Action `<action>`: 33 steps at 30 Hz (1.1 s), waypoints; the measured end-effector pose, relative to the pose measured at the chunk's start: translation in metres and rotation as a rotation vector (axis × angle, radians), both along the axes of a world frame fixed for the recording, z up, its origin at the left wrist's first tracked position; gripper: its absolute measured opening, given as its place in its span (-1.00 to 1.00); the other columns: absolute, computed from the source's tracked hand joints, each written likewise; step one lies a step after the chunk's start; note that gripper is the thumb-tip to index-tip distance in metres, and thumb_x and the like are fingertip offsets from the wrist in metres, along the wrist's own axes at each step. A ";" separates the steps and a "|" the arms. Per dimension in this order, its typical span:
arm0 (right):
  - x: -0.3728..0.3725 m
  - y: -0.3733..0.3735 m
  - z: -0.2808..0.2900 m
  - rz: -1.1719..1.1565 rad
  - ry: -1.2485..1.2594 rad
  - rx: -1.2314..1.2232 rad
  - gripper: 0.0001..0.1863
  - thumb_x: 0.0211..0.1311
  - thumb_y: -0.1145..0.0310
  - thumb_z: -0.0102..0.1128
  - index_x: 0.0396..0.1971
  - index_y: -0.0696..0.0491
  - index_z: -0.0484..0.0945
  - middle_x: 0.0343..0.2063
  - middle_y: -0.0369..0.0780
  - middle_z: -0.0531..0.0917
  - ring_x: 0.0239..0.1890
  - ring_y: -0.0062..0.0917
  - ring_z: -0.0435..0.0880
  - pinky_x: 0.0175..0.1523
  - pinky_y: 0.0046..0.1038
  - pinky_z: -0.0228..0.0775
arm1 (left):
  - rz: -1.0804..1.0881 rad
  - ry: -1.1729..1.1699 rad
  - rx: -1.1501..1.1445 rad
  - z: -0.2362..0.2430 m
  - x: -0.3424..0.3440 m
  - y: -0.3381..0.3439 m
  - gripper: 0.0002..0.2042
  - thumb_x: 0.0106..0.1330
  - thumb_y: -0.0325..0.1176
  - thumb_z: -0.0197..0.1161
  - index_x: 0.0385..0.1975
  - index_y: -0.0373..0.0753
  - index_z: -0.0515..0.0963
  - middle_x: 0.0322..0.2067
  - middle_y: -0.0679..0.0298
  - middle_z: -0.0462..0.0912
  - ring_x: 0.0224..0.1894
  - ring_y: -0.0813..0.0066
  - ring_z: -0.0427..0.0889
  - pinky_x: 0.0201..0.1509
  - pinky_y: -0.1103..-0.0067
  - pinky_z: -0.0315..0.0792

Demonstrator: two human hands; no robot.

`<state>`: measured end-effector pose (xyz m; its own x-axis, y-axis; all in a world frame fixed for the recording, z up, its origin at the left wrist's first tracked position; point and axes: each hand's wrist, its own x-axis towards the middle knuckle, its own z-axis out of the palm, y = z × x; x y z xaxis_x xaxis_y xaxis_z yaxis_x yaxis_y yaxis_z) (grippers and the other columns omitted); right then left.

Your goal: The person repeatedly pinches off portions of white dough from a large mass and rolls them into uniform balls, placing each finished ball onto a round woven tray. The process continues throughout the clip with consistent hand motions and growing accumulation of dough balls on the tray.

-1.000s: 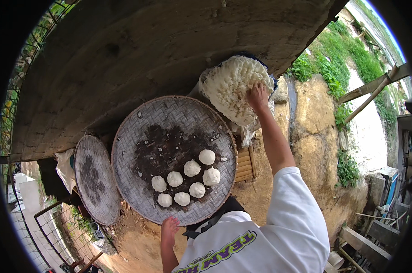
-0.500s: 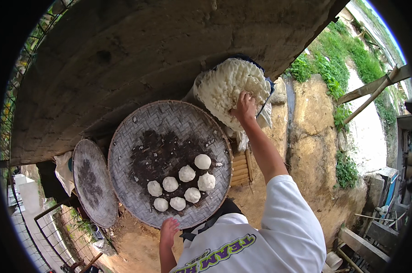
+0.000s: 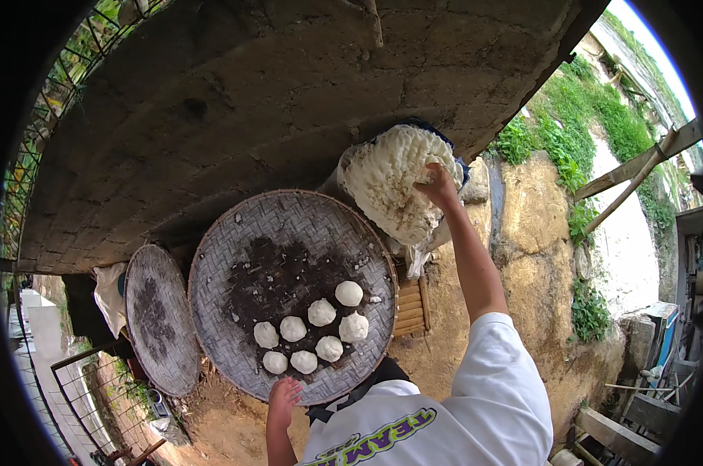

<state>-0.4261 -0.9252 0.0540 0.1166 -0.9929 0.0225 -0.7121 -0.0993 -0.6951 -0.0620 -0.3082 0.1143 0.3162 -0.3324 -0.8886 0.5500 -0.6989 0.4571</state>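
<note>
My right hand (image 3: 442, 188) is at the right side of a heaped, lumpy white dough-like mass (image 3: 390, 175), its thumb and fingers apart and curved. The fingertips overlap the mass; whether they press into it I cannot tell. A clear plastic liner and a dark blue edge surround the mass. Just by the near rim of a large round woven bamboo tray (image 3: 211, 287), my left hand (image 3: 284, 394) has its fingers stretched out and holds nothing. Several rounded white balls (image 3: 321, 312) sit in the tray's near right part, around a dark stained patch.
A smaller woven tray (image 3: 182, 353) leans at the left. Behind everything rises a rough block wall (image 3: 235, 116). Bamboo slats (image 3: 411, 307) lie right of the large tray, beside bare earth. Farther right are wooden poles (image 3: 635, 182) and green plants (image 3: 590, 311).
The view has tilted, so the trays and mass sit lower. My right hand has shifted right across the mass, with its thumb and fingers now more apart. My left hand stays near the tray rim.
</note>
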 end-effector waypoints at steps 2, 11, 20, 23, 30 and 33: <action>0.008 0.017 0.013 0.035 0.112 -0.191 -0.17 -0.07 0.16 0.54 0.30 -0.03 0.44 0.25 -0.02 0.48 0.28 -0.10 0.50 0.31 -0.16 0.41 | -0.002 0.002 0.007 -0.001 0.000 0.003 -0.53 0.45 -0.02 0.15 0.21 -0.19 0.40 0.10 0.15 0.62 0.11 0.26 0.64 0.12 0.31 0.44; 0.080 -0.010 0.045 0.037 0.510 -0.408 -0.37 0.16 0.11 0.34 0.25 -0.09 0.46 0.33 -0.10 0.39 0.36 -0.12 0.38 0.26 0.09 0.35 | -0.029 0.000 0.034 -0.006 -0.003 0.010 -0.55 0.47 -0.02 0.13 0.20 -0.16 0.40 0.08 0.14 0.63 0.09 0.25 0.64 0.12 0.32 0.45; 0.102 -0.076 0.024 0.408 0.579 -0.080 -0.36 0.08 0.18 0.47 0.24 -0.24 0.56 0.30 -0.17 0.48 0.39 -0.13 0.38 0.31 0.04 0.41 | -0.025 -0.028 0.019 -0.001 0.002 0.015 -0.57 0.47 -0.01 0.13 0.18 -0.13 0.43 0.09 0.16 0.64 0.09 0.25 0.65 0.11 0.30 0.45; 0.077 -0.078 0.034 0.504 0.366 -0.043 -0.32 0.00 0.24 0.49 0.24 -0.17 0.56 0.17 -0.12 0.58 0.25 -0.13 0.54 0.25 -0.10 0.49 | 0.011 -0.004 0.030 -0.003 0.002 0.015 -0.57 0.47 -0.01 0.13 0.18 -0.12 0.43 0.08 0.16 0.64 0.10 0.23 0.65 0.09 0.30 0.45; 0.011 -0.009 0.057 0.197 0.232 -0.175 -0.22 0.01 0.15 0.37 0.31 0.07 0.46 0.28 -0.06 0.47 0.25 -0.08 0.54 0.23 -0.15 0.50 | -0.028 0.055 -0.013 -0.005 0.000 -0.027 -0.57 0.47 -0.04 0.12 0.18 -0.17 0.41 0.08 0.16 0.65 0.12 0.24 0.65 0.08 0.30 0.46; 0.009 0.019 0.045 0.040 0.362 -0.068 -0.26 0.10 0.03 0.32 0.29 0.03 0.49 0.32 0.00 0.43 0.31 -0.12 0.48 0.29 -0.05 0.40 | -0.056 0.038 -0.036 0.005 -0.002 -0.048 -0.52 0.46 -0.07 0.13 0.22 -0.27 0.37 0.10 0.14 0.62 0.09 0.30 0.65 0.08 0.35 0.45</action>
